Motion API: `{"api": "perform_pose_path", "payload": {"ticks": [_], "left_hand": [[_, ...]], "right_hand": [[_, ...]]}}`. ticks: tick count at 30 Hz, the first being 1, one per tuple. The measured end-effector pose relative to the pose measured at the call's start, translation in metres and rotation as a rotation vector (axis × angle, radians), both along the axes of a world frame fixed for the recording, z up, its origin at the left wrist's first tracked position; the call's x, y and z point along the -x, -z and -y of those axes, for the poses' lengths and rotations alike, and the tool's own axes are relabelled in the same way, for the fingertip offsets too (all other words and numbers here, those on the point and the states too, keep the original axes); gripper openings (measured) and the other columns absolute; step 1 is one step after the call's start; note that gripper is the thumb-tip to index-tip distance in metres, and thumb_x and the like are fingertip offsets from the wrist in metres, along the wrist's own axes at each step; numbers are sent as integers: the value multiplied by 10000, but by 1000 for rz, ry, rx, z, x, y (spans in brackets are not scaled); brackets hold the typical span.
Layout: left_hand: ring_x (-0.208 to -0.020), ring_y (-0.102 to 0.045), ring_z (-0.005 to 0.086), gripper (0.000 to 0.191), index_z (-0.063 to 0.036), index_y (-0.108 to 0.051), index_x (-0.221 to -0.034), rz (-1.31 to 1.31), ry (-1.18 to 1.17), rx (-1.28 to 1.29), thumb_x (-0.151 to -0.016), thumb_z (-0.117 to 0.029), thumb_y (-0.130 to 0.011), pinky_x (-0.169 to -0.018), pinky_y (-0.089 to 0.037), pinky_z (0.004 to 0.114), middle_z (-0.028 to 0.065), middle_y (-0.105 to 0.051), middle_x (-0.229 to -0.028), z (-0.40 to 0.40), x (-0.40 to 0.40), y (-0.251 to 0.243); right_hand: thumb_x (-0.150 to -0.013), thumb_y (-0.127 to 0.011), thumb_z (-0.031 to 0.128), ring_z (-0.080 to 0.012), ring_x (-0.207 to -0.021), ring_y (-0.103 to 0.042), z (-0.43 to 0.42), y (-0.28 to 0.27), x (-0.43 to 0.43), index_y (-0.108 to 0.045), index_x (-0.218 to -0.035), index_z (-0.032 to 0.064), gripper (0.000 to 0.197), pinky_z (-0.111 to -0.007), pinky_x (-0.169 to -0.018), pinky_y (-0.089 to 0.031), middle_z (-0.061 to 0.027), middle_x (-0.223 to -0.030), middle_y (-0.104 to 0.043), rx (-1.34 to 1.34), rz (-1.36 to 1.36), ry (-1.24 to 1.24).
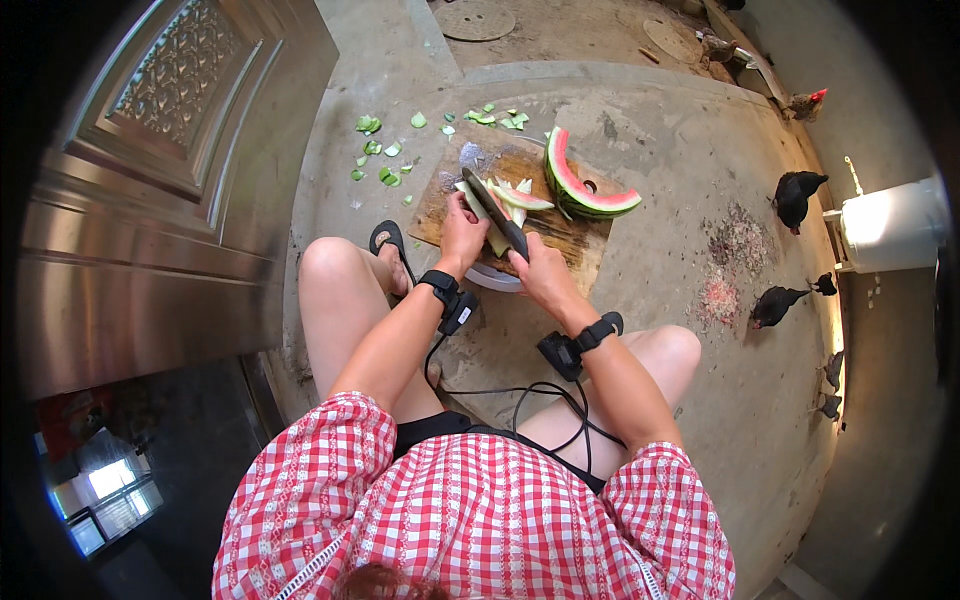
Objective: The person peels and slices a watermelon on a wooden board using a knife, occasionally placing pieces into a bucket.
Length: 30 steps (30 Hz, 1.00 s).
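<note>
My right hand (546, 271) grips the dark handle of a kitchen knife (486, 196). Its blade points up and to the left, above a pale green strip of watermelon rind (497, 241). My left hand (461, 234) holds that strip down on a worn wooden board (581, 253), fingers curled beside the blade. Several pale cut rind pieces (523, 198) lie heaped just right of the knife. At the board's right edge rests a large curved watermelon piece (564, 187) with dark green skin and a thin red layer. The blade hides part of the rind strip.
Under the board shows a white round rim (491, 280). Green peel scraps (390, 177) are scattered on the concrete floor. A metal door (247, 172) stands at left. Several black chickens (796, 196) are near food scraps (721, 298) at right. A cable (517, 405) loops over my lap.
</note>
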<state>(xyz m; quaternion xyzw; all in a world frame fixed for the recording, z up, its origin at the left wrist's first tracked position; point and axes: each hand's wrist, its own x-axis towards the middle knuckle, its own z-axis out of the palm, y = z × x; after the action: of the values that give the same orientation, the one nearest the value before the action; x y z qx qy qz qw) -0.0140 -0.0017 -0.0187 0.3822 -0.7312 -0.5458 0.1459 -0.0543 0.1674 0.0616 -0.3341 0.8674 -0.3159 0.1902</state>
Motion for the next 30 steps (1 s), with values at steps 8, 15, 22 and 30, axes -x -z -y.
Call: {"api": "perform_pose_path", "payload": {"ticks": [8,15,22,30], "left_hand": [[-655,-622,196,544,-46,-405,-1277,-46,-44,30,-813,-116,-681,-559,-506,326,82,-600,-817,-3,2,-2],[-818,-660,272,547,-41,-422,-1267,-22,-27,-40,-812,-179,-692,-740,-504,384,132,-667,-895,1,3,2],[-690,-622,200,575,-50,-423,-1264,-89,3,-99,-777,-145,-712,-627,-521,345,74,-608,-775,1,-1,4],[-760,-657,224,575,-51,-435,-1271,-70,-32,-60,-783,-168,-716,-666,-521,349,93,-650,-845,2,2,4]], "right_hand": [[-906,-572,257,-484,-723,-608,-18,-22,-16,-450,-978,-6,299,-548,-650,-480,-300,-733,-612,5,39,-32],[-907,-566,248,-475,-733,-618,0,-3,-16,-456,-971,-14,291,-549,-654,-488,-299,-765,-625,-59,-42,-23],[-898,-581,257,-480,-782,-612,5,3,0,-471,-992,-25,317,-541,-695,-479,-306,-834,-628,-53,86,6],[-897,-583,246,-486,-758,-603,-17,-17,-11,-460,-986,-20,306,-533,-666,-470,-310,-771,-612,52,137,-4]]}}
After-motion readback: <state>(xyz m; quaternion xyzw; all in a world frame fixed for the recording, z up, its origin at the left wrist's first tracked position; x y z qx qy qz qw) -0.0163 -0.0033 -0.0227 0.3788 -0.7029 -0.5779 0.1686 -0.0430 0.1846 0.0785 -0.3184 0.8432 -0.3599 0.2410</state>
